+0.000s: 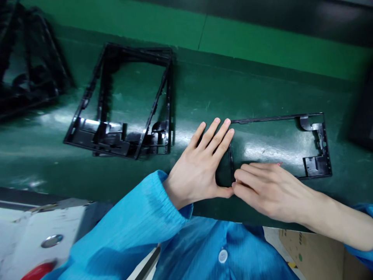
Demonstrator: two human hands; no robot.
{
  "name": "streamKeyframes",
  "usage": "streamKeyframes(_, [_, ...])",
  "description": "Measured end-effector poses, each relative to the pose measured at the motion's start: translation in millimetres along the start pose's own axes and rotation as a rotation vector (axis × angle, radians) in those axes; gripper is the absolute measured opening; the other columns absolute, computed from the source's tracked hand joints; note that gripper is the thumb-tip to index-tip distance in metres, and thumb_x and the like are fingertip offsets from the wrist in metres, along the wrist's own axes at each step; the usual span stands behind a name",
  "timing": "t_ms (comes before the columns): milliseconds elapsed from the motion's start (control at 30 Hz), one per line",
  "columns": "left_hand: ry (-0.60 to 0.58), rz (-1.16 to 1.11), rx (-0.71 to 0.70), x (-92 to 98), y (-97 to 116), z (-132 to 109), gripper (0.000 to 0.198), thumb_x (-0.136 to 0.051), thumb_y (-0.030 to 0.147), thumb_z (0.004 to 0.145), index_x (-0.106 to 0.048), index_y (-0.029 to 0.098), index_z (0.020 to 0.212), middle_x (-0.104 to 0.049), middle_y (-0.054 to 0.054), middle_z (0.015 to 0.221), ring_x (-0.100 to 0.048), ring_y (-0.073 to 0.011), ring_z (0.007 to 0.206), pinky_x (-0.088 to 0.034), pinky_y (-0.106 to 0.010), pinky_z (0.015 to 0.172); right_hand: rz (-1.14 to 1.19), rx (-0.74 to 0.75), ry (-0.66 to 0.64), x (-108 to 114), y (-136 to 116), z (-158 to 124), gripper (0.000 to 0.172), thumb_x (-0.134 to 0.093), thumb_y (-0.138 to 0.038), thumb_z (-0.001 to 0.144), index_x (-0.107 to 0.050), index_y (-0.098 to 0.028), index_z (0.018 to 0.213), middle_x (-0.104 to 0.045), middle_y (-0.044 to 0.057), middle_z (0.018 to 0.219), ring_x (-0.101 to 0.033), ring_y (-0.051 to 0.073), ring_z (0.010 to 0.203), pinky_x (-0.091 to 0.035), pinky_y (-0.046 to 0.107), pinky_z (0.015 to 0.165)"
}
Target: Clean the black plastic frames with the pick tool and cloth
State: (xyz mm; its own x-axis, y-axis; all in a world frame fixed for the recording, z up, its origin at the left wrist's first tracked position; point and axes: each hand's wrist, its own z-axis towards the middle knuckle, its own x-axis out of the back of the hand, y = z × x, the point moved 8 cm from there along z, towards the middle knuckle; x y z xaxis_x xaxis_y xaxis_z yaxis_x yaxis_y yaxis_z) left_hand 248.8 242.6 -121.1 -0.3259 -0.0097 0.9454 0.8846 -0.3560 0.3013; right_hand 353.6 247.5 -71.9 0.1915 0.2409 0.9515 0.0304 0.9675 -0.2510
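Observation:
A thin black plastic frame (316, 147) lies flat on the green belt at centre right. My left hand (201, 163) rests flat beside the frame's left edge, fingers stretched out and together, thumb touching the frame's near left corner. My right hand (268, 188) lies over the frame's near edge, fingers extended and pressing on that same corner, fingertips meeting the left thumb. Neither hand lifts the frame.
A stack of black frames (122, 105) stands on the belt at left of centre. More black frames (26, 66) lie blurred at far left. A dark object (363, 112) sits at the right edge. A cardboard box (317, 252) stands below the belt's near edge.

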Motion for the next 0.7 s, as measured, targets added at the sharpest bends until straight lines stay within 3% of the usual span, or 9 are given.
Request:
streamKeyframes(133, [0.001,0.027,-0.004,-0.4,0.5,0.1,0.129,-0.061,0.089,0.077,-0.025,0.002,0.166,-0.019,-0.024,0.176,-0.016,-0.0423,0.165,-0.012,-0.058,0.134,-0.015,0.010,0.007,1.5,2.7,0.2,0.043,-0.038,-0.007,0.110,-0.064,-0.015,0.077,-0.054,0.004,0.074,-0.040,0.018,0.067,-0.032,0.034,0.060])
streamKeyframes(467, [0.017,-0.012,-0.010,-0.4,0.0,0.0,0.125,-0.068,0.081,0.078,-0.022,0.005,0.167,-0.020,-0.024,0.176,-0.017,-0.0437,0.165,-0.013,-0.060,0.134,-0.011,0.036,-0.024,-3.7,-1.9,-1.2,0.042,-0.038,-0.009,0.111,-0.062,-0.017,0.077,-0.053,0.003,0.075,-0.041,0.019,0.068,-0.030,0.034,0.062])
streamKeyframes(700, [0.002,-0.009,-0.015,1.4,0.0,2.8,0.129,-0.068,0.085,0.074,-0.029,0.001,0.164,-0.021,-0.026,0.175,-0.017,-0.0445,0.164,-0.013,-0.061,0.134,0.000,0.030,-0.010,-3.0,3.0,-1.9,0.040,-0.037,-0.011,0.112,-0.064,-0.016,0.083,-0.057,0.004,0.077,-0.043,0.020,0.071,-0.034,0.035,0.063])
